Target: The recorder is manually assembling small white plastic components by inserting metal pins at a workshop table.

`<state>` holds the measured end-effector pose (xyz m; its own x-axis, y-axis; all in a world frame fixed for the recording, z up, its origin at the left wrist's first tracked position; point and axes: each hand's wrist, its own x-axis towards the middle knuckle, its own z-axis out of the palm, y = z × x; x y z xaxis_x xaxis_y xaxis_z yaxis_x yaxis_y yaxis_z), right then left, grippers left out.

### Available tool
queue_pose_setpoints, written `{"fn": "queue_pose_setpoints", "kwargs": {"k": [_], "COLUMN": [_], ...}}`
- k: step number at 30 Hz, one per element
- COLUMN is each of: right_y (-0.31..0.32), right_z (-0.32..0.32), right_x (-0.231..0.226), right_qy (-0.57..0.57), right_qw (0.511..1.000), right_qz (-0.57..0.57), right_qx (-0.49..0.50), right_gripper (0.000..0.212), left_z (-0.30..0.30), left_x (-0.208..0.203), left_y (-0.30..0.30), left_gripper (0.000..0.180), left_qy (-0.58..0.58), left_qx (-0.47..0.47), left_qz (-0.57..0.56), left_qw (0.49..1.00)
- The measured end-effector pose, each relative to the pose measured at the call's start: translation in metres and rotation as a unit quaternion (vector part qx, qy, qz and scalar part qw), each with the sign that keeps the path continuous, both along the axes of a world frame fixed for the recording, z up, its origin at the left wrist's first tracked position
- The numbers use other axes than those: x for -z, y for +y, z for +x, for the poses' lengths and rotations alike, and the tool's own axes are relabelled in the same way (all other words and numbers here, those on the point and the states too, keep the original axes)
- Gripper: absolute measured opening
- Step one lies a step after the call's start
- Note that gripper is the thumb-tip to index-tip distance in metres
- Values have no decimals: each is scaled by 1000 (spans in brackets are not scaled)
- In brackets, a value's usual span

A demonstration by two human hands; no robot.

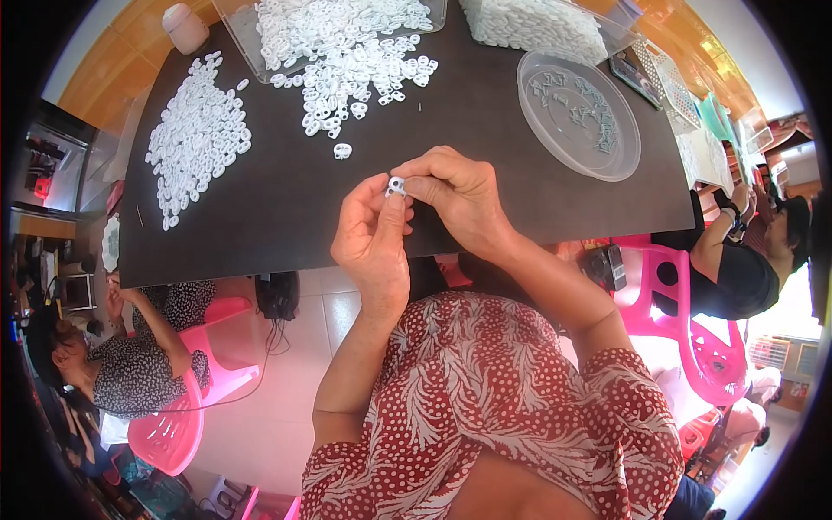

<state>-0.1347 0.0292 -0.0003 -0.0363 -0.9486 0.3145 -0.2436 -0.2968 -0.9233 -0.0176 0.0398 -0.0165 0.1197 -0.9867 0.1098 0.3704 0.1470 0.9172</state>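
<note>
Above the near edge of the dark table [286, 208], a small white plastic piece with round holes [396, 185] is held between both my hands. My left hand [373, 230] pinches it from below with thumb and fingertips. From the right, my right hand [459, 195] closes thumb and forefinger on its side; whether those fingers also hold something tiny is hidden. One similar loose piece [342, 152] lies just beyond my left hand. Farther off, a heap of white pieces [364, 82] spills from a clear bin [247, 39].
Another white heap [198, 139] lies left. On the right are a round clear plastic lid [530, 113] with small metallic bits, a filled clear box [537, 30] and a phone [635, 80]. Seated people [143, 364] [737, 260] flank me near pink chairs [169, 433].
</note>
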Motion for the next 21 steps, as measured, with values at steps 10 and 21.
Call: {"fn": "queue_pose_setpoints", "kwargs": {"k": [10,21], "right_y": [0,2], "right_z": [-3,-5], "right_x": [-1,-3], "right_qy": [93,136], "right_qw": [995,987], "right_qz": [-33,-89], "right_qx": [10,2], "right_gripper": [13,15], "left_z": [-1,4], "left_x": [1,-2], "left_y": [-2,-9], "left_gripper": [21,19], "left_qy": [9,56], "left_qx": [28,60], "left_qz": [8,51], "left_qw": [1000,995]}}
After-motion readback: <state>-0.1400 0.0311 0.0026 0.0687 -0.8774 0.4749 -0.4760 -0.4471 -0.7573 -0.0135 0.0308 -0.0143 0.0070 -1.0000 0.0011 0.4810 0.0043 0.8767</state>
